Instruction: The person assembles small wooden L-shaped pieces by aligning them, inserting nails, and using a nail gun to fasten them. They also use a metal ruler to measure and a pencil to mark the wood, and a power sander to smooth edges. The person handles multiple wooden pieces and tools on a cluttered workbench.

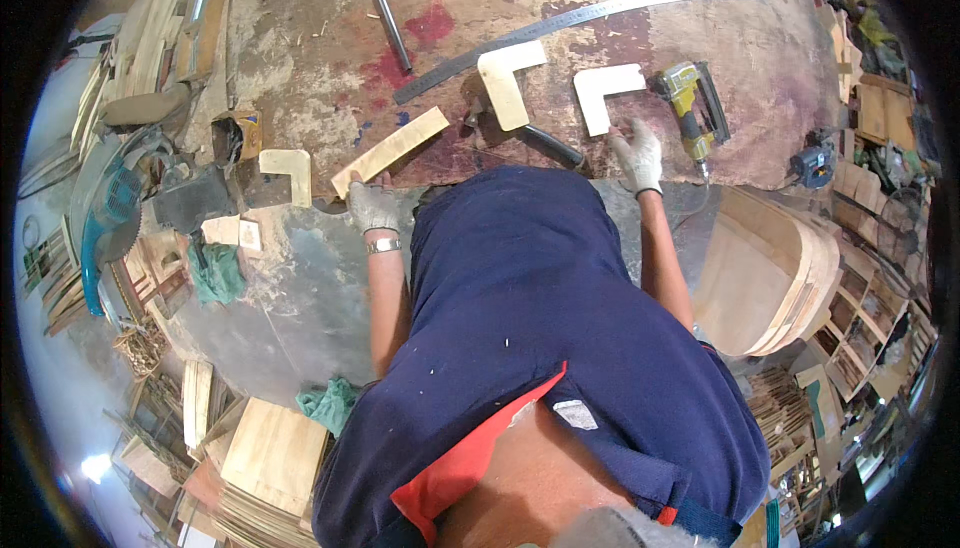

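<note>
My left hand (374, 207), in a pale work glove with a metal-banded watch at the wrist, has its fingers closed at the near end of a light wooden strip (395, 150), which lies slanted at the bench's front edge. My right hand (640, 158), also gloved, has its fingers apart and holds nothing that I can see. It rests just below a pale L-shaped wooden piece (607, 95). A second L-shaped piece (508, 80) lies between the hands, partly over a dark-handled hammer (552, 146). A third L-shaped piece (290, 172) is left of my left hand.
Right of my right hand lies a yellow-and-black nail gun (690, 108) with a hose. A long steel ruler (580, 18) and another hammer (388, 16) lie farther back on the worn bench (300, 68). A blue-green circular saw (115, 208) stands left; curved wooden panels (755, 273) lean right.
</note>
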{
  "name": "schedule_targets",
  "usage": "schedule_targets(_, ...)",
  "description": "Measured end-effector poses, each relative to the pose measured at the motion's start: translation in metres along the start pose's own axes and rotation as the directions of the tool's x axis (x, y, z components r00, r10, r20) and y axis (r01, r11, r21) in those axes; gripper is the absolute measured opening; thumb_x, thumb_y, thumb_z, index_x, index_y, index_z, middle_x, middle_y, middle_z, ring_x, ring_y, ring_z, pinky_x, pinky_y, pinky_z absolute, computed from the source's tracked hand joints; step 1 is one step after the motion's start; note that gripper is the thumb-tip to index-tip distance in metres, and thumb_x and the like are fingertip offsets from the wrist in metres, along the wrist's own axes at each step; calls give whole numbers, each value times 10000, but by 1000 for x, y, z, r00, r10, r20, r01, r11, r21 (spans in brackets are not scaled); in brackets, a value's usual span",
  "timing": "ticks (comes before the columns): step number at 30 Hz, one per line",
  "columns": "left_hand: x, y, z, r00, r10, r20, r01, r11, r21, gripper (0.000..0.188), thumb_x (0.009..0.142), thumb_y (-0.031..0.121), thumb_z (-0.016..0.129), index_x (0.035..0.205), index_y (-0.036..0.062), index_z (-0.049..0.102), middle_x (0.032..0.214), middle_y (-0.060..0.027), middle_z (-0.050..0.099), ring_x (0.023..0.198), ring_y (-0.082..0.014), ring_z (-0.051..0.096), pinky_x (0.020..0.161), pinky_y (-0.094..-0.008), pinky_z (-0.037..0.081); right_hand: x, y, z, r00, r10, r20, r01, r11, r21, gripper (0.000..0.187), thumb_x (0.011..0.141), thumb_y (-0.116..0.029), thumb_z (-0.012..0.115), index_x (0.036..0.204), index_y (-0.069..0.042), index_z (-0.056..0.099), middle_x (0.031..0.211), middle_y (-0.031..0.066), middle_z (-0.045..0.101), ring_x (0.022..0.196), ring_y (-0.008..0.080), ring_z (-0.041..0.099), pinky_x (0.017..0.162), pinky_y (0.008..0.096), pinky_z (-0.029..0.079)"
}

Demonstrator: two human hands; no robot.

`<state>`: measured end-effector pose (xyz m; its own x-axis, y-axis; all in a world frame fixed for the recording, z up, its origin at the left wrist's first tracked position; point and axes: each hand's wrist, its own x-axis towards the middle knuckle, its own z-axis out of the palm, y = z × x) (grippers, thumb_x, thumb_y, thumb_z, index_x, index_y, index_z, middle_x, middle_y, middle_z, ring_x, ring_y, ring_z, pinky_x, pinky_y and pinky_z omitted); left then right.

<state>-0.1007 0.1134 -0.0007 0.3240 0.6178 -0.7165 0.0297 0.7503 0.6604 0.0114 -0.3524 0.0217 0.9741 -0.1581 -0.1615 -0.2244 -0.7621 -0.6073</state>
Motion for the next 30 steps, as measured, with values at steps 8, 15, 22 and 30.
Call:
schedule_targets(8, -106, 18, 127, 639, 330, 695, -579, 801, 152, 194, 1015, 170, 655, 1141, 24, 637, 993, -59, 675, 857, -156, 679, 703, -305, 617, 26, -16, 18, 973, 114, 200, -153, 970, 190, 253, 889, -271, 754, 955, -38, 682, 820, 123, 695, 769, 268, 694, 711, 382, 534)
schedule_targets(15, -169, -12, 210, 170, -13, 985, -783, 605, 143, 268, 928, 113, 704, 1181, 32, 666, 1016, -39, 722, 853, -102, 641, 753, -261, 509, 48, -76, -66, 867, 74, 492, -496, 212, 842, 230, 978, -197, 711, 1111, -45, 601, 924, 32, 653, 714, 138, 623, 618, 294, 518)
schedule_targets(22, -167, -59, 220, -18, -80, 997, -920, 391, 15, 298, 911, 103, 676, 1156, -51, 606, 1027, -134, 712, 965, -221, 652, 871, -372, 512, 29, -112, -97, 981, 60, 183, -188, 506, 842, 225, 951, -235, 717, 888, -22, 682, 762, 26, 628, 638, 132, 596, 608, 321, 501)
schedule_targets(30, -111, -68, 181, -265, 123, 956, -773, -620, -135, 558, 992, 127, 561, 1471, -90, 374, 1185, -134, 601, 1139, -247, 573, 978, -335, 502, 22, -50, -29, 993, 89, 76, -104, 966, 235, 378, 874, -337, 704, 1021, 10, 732, 879, 215, 715, 778, 266, 691, 779, 442, 541)
